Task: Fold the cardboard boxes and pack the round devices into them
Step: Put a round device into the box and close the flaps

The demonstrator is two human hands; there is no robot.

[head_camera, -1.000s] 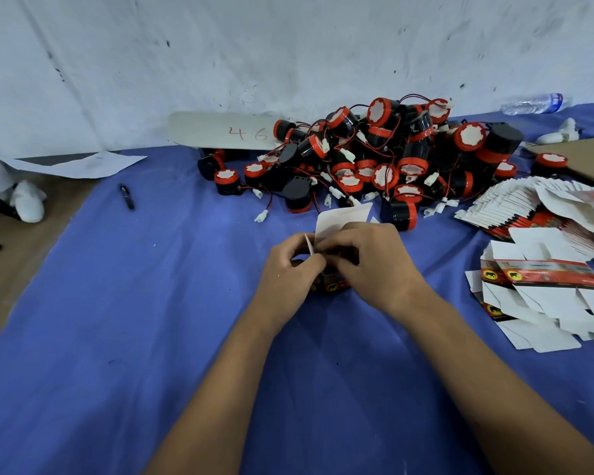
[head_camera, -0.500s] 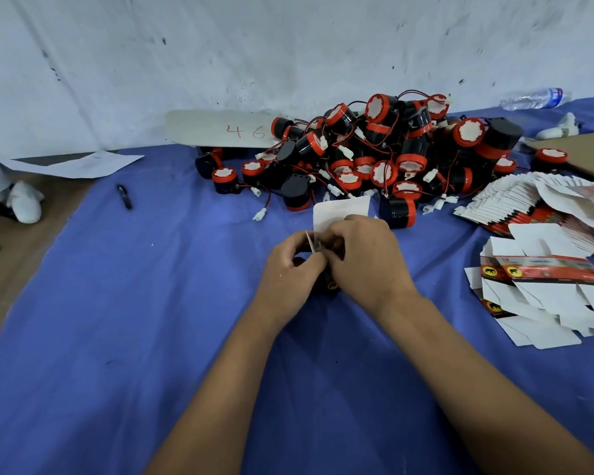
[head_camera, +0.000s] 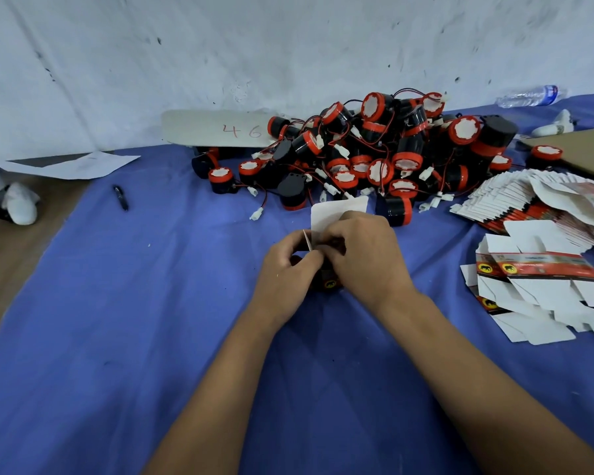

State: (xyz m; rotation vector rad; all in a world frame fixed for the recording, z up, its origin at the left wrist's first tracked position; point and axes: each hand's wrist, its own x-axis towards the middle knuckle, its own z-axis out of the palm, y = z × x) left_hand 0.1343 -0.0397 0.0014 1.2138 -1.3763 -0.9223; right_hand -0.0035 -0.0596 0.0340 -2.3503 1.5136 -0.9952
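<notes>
Small box [head_camera: 330, 284] mid-surface, mostly hidden by both hands, only a white flap sticking up behind and a dark printed corner below show; can't tell if a device is inside. Left hand [head_camera: 287, 269] and right hand [head_camera: 364, 258] both curled tight, pinching its flaps. Device pile [head_camera: 384, 156] just behind, flat boxes [head_camera: 542, 269] off right on blue surface [head_camera: 117, 320].

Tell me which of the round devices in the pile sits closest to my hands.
The black and red device at the pile's front edge, just beyond your right hand and beside the box's raised white flap. The rest lie farther back.
</notes>
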